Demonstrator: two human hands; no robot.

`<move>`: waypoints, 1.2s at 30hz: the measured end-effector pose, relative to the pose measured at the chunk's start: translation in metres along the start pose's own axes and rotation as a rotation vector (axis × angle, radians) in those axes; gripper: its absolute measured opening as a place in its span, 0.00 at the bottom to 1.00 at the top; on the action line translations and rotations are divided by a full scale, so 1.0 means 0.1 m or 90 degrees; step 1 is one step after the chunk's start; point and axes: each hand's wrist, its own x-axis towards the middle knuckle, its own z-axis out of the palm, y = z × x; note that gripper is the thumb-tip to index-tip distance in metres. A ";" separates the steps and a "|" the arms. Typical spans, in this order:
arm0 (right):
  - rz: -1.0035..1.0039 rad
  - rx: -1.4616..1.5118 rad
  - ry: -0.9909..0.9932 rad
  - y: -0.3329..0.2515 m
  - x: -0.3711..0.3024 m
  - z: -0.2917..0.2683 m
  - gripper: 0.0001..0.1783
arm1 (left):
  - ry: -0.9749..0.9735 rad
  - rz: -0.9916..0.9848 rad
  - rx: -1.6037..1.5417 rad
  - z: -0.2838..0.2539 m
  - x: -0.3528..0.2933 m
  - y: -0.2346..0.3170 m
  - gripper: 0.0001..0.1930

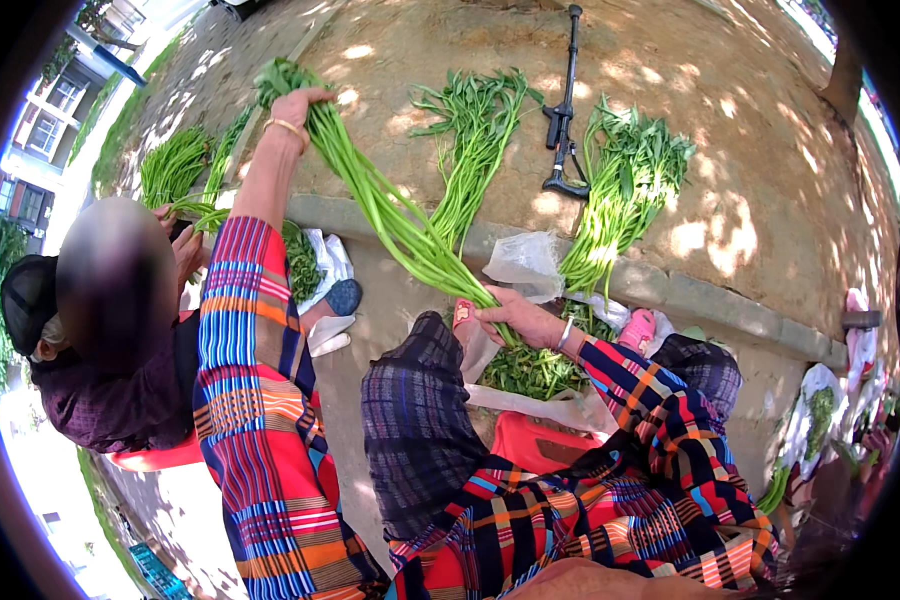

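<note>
Two loose bunches of leafy green stalks (475, 150) (620, 190) spread on the dirt ground (770, 150), a black metal tool (562, 110) lying between them. Crumpled clear plastic bag (525, 262) at the concrete kerb (710, 300). More greens (175, 165) far left, beside a seated person in a dark cap (25, 295). Red plastic stool (530, 440) below. Pink sandal (638, 330) near the kerb.

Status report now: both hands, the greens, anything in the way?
Left hand shut on leafy end of long green stalk bunch. Right hand shut on its stem end. Clear plastic bag lies beside right hand.
</note>
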 end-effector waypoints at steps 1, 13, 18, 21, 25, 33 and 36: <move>0.006 0.028 0.021 0.01 0.12 -0.04 0.09 | -0.001 0.016 0.017 0.18 0.09 0.06 0.05; 0.004 0.302 0.065 0.30 1.48 -0.60 0.10 | 0.116 0.106 0.358 1.51 0.69 -0.77 0.40; 0.017 0.297 0.058 0.43 1.67 -0.40 0.09 | -0.198 -0.012 0.404 0.24 0.26 -2.53 0.47; -0.004 0.269 0.076 0.52 1.74 -0.43 0.09 | -0.185 -0.042 0.441 0.13 -0.02 -2.95 0.49; -0.001 0.226 0.110 0.71 1.80 -0.45 0.10 | -0.221 -0.024 0.402 0.12 -0.16 -3.08 0.49; 0.022 -0.595 0.165 0.97 1.91 -0.51 0.14 | -0.236 0.018 0.622 0.23 -0.32 -3.01 0.54; 0.014 -0.864 0.132 0.85 1.84 -0.44 0.16 | -0.245 0.059 0.598 0.14 -0.31 -3.06 0.55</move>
